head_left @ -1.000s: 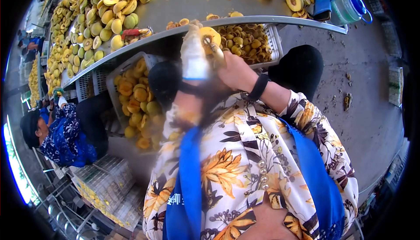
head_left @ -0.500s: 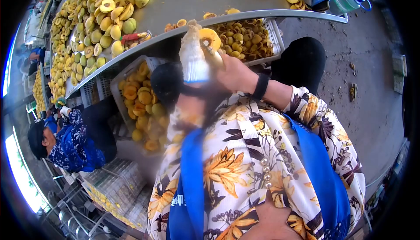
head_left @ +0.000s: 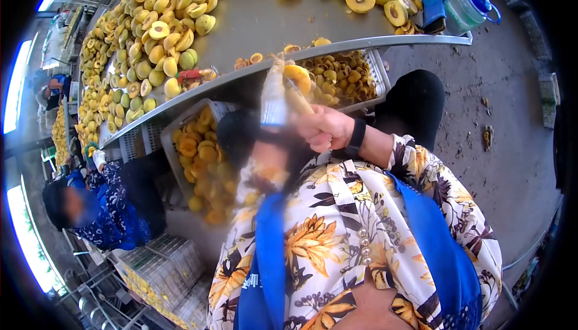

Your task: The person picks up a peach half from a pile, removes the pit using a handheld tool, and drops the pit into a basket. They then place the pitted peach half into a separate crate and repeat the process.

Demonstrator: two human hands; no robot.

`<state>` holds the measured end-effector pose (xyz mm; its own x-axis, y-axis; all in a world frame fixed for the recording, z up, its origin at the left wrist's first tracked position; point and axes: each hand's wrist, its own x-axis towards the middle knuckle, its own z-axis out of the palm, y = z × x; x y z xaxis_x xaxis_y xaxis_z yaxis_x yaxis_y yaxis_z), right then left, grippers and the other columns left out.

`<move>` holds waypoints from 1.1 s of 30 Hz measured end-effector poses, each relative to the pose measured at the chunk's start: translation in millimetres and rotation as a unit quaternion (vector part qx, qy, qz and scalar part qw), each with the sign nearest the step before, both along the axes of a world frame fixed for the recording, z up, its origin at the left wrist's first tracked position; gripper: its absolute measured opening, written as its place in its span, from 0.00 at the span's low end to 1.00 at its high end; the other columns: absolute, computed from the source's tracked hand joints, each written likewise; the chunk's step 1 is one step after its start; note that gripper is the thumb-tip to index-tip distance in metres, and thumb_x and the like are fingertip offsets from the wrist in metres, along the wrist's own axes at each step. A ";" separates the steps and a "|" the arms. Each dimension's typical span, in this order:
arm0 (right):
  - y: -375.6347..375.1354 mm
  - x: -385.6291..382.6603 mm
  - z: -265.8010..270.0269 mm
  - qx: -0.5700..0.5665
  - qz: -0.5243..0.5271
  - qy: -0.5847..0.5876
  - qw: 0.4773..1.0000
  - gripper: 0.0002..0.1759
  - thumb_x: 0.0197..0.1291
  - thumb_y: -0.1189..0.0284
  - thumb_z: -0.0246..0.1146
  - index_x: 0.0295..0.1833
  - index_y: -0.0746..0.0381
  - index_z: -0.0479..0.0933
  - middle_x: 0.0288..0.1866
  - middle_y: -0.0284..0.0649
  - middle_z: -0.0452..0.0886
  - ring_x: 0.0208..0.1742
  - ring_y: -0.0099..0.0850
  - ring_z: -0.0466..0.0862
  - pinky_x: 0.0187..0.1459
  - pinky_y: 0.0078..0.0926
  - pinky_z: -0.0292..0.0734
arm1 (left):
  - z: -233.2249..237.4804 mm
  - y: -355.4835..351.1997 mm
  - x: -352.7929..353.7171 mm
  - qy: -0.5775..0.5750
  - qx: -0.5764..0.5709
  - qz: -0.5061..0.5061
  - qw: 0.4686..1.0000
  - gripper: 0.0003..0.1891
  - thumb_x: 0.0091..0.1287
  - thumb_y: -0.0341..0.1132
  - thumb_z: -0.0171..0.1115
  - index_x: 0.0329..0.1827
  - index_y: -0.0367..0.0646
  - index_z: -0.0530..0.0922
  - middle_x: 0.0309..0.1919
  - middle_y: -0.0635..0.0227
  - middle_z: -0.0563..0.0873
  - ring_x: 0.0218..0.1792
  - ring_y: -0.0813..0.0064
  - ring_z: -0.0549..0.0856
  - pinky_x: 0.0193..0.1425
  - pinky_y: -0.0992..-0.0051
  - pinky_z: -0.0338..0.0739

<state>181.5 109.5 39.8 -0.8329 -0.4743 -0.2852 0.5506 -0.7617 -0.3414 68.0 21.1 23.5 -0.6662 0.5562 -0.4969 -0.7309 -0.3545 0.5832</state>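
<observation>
In a white glove, my left hand [head_left: 274,98] holds a halved yellow fruit [head_left: 297,79] just in front of the table's edge. My right hand [head_left: 323,128] is bare and closed round the pale handle of a tool [head_left: 298,99], whose tip is at the cut face of the fruit. Below the fruit stands a white crate of fruit scraps [head_left: 380,71]. The left hand's fingers are partly blurred.
Many halved fruits [head_left: 158,50] lie on the metal table [head_left: 259,20]. A red-handled tool [head_left: 189,75] lies near its rim. A bottle [head_left: 466,10] and blue cloth [head_left: 435,2] are at the right corner. A crate of peeled fruit [head_left: 167,140] and a co-worker [head_left: 114,209] are left.
The camera view has shifted, showing more of the table. The tool in my right hand has tilted, its handle now showing more, and that hand has moved slightly down from the fruit.
</observation>
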 end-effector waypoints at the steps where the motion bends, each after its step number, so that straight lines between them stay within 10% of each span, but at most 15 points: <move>1: -1.1 0.0 1.3 -0.002 -0.011 0.031 0.999 0.06 0.59 0.76 0.56 0.42 0.58 0.67 0.18 0.24 0.61 0.13 0.15 0.58 0.12 0.15 0.50 | -0.9 -2.8 -5.0 -0.027 0.023 -0.009 0.999 0.19 0.63 0.52 0.59 0.40 0.44 0.75 0.29 0.67 0.80 0.28 0.72 0.80 0.31 0.74 0.79; 5: 7.0 -0.9 -1.7 0.027 -0.017 0.030 0.999 0.07 0.59 0.75 0.56 0.43 0.60 0.69 0.17 0.28 0.65 0.13 0.17 0.63 0.11 0.17 0.54 | -7.3 -68.7 -52.0 -0.001 -0.062 0.112 0.992 0.25 0.62 0.63 0.53 0.36 0.48 0.74 0.22 0.68 0.80 0.17 0.71 0.79 0.11 0.80 0.69; 8: 17.9 -3.8 -40.4 0.391 0.003 0.010 0.920 0.07 0.62 0.72 0.55 0.44 0.60 0.72 0.17 0.29 0.67 0.09 0.18 0.61 0.09 0.18 0.56 | 29.8 -150.1 -61.8 0.157 -0.268 0.226 0.923 0.20 0.64 0.58 0.55 0.34 0.49 0.74 0.21 0.69 0.79 0.21 0.71 0.82 0.10 0.82 0.66; 10: 22.0 -3.5 -42.2 0.664 -0.004 0.084 0.743 0.10 0.58 0.72 0.57 0.44 0.63 0.71 0.19 0.37 0.73 0.10 0.24 0.70 0.12 0.23 0.65 | 23.9 -209.5 -80.5 0.274 -0.642 0.088 0.711 0.28 0.64 0.60 0.50 0.40 0.40 0.80 0.33 0.63 0.85 0.32 0.67 0.85 0.32 0.69 0.78; 12: 18.8 8.4 -94.3 0.851 -0.116 0.271 0.436 0.10 0.56 0.72 0.58 0.42 0.66 0.71 0.20 0.40 0.76 0.11 0.27 0.74 0.13 0.25 0.69 | 43.6 -197.6 -59.0 0.330 -0.818 -0.089 0.463 0.28 0.63 0.58 0.50 0.48 0.41 0.79 0.42 0.53 0.83 0.46 0.55 0.81 0.52 0.64 0.73; 16: 28.3 -14.3 -32.7 0.609 0.140 -0.014 0.780 0.33 0.55 0.77 0.53 0.68 0.56 0.56 0.24 0.44 0.79 0.25 0.36 0.81 0.26 0.34 0.77 | 51.3 -127.3 -89.6 0.537 -0.648 -0.015 0.539 0.25 0.61 0.55 0.55 0.51 0.46 0.79 0.49 0.51 0.80 0.50 0.56 0.79 0.54 0.67 0.71; 17: 28.5 -16.0 -28.2 0.618 0.108 -0.026 0.778 0.29 0.55 0.75 0.54 0.65 0.56 0.60 0.22 0.41 0.78 0.24 0.35 0.81 0.26 0.32 0.76 | 67.4 -85.5 -106.5 0.477 -0.690 -0.114 0.533 0.22 0.61 0.51 0.58 0.48 0.44 0.79 0.44 0.50 0.81 0.46 0.56 0.80 0.51 0.67 0.72; 19: 31.5 -13.7 -41.8 0.627 0.075 0.036 0.774 0.26 0.56 0.74 0.54 0.63 0.57 0.62 0.20 0.39 0.77 0.23 0.32 0.80 0.24 0.30 0.75 | 46.9 -18.0 -132.4 0.733 -0.561 0.014 0.385 0.17 0.57 0.48 0.60 0.39 0.44 0.78 0.35 0.57 0.80 0.40 0.56 0.80 0.45 0.62 0.74; 22: 43.4 -4.6 -36.4 0.573 0.054 0.044 0.817 0.25 0.56 0.69 0.59 0.60 0.61 0.64 0.25 0.41 0.79 0.23 0.34 0.79 0.25 0.30 0.74 | 42.3 90.8 -159.1 0.754 -0.525 -0.032 0.393 0.25 0.59 0.55 0.58 0.53 0.49 0.76 0.49 0.47 0.78 0.47 0.50 0.79 0.50 0.60 0.75; 26: 52.3 12.4 -5.5 0.708 0.030 0.174 0.683 0.34 0.55 0.57 0.62 0.63 0.62 0.60 0.27 0.41 0.78 0.23 0.36 0.80 0.28 0.29 0.77 | -5.4 169.3 -186.3 0.697 -0.597 -0.202 0.341 0.26 0.54 0.55 0.59 0.56 0.59 0.75 0.52 0.43 0.76 0.51 0.49 0.79 0.54 0.61 0.74; 29: 53.4 26.5 1.2 0.776 -0.078 0.197 0.594 0.20 0.52 0.65 0.63 0.49 0.63 0.70 0.24 0.42 0.79 0.23 0.33 0.81 0.28 0.30 0.76 | -7.8 178.6 -195.0 0.626 -0.618 -0.246 0.407 0.23 0.54 0.51 0.59 0.53 0.58 0.78 0.45 0.54 0.83 0.49 0.58 0.81 0.54 0.66 0.75; 31: 52.0 26.9 -14.1 0.671 -0.121 0.033 0.731 0.13 0.52 0.71 0.64 0.42 0.66 0.73 0.22 0.40 0.79 0.21 0.27 0.80 0.26 0.27 0.75 | 6.6 158.6 -180.1 0.614 -0.542 -0.264 0.510 0.25 0.51 0.52 0.64 0.52 0.55 0.79 0.44 0.60 0.85 0.44 0.63 0.83 0.53 0.69 0.75; 33: 51.2 20.3 -16.3 0.615 -0.240 0.036 0.751 0.13 0.56 0.70 0.61 0.44 0.64 0.73 0.24 0.36 0.79 0.19 0.22 0.77 0.21 0.21 0.71 | 28.5 119.3 -147.2 0.589 -0.427 -0.250 0.638 0.23 0.50 0.46 0.68 0.51 0.53 0.80 0.44 0.61 0.84 0.45 0.65 0.83 0.52 0.72 0.76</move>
